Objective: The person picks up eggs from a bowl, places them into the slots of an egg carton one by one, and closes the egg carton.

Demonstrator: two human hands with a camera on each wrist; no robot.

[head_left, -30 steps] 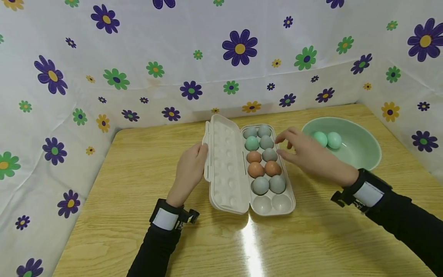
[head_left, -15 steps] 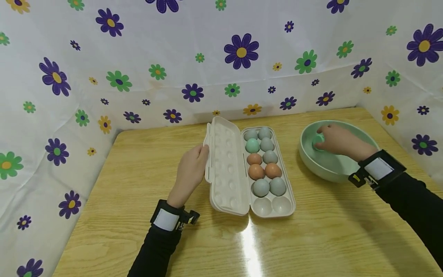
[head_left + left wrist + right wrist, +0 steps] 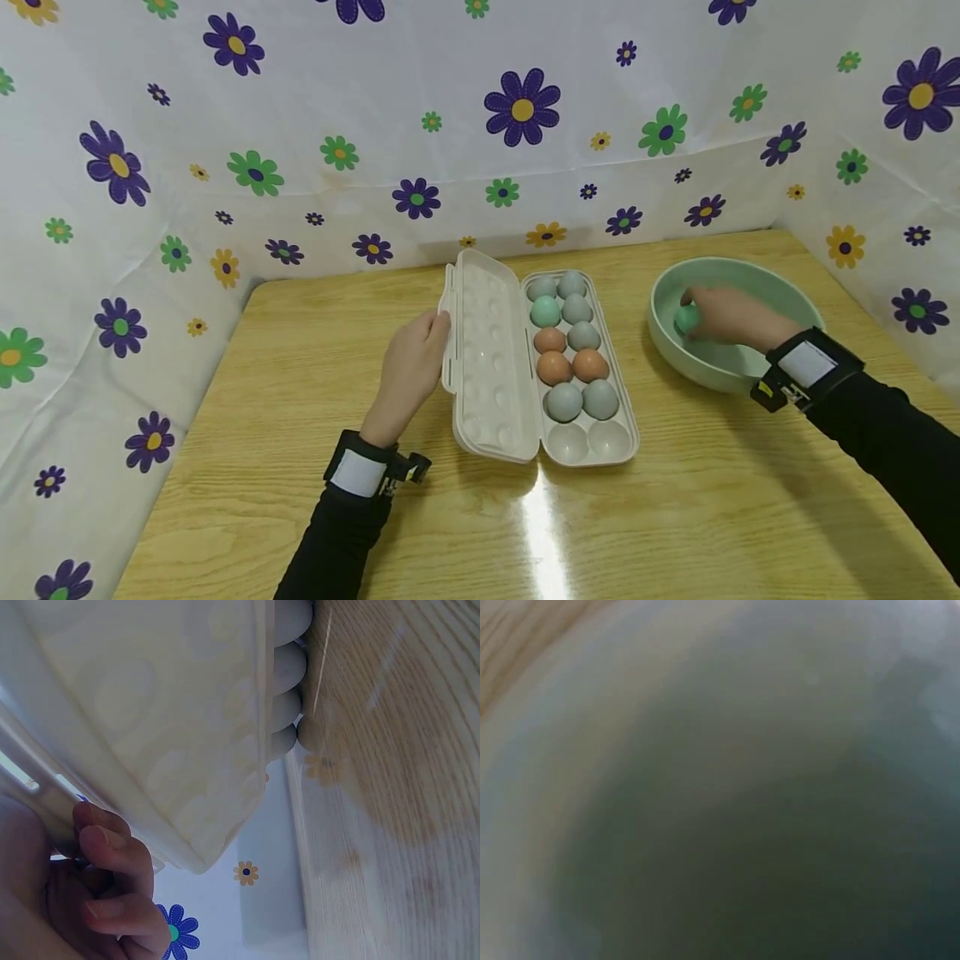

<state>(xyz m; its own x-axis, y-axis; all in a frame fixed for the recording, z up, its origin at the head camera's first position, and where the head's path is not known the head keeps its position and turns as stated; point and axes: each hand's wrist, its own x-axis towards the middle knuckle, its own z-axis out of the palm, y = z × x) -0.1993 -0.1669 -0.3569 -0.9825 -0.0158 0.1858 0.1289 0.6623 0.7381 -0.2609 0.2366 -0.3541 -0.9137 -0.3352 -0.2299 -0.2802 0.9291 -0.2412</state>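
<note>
In the head view my left hand [image 3: 412,367] grips the raised lid [image 3: 495,367] of a cream egg carton [image 3: 592,446]. The left wrist view shows the curled fingers [image 3: 124,859] at the lid's edge. Grey, brown and one green egg [image 3: 545,312] fill the far rows; the two nearest cups hold none. Over at the right, my right hand [image 3: 731,319] reaches inside a pale green bowl [image 3: 678,358], its fingers and thumb around a green egg [image 3: 686,319]. A second egg seen there earlier is hidden. The right wrist view is a blur of the bowl's inside [image 3: 727,787].
The carton and bowl stand on a wooden table [image 3: 315,433], with a strip of tabletop between them. A white flower-printed cloth [image 3: 420,100] walls the back and both sides.
My right hand has gone from beside the carton rightward into the bowl and closed round a green egg. The left hand keeps its grip on the lid.
</note>
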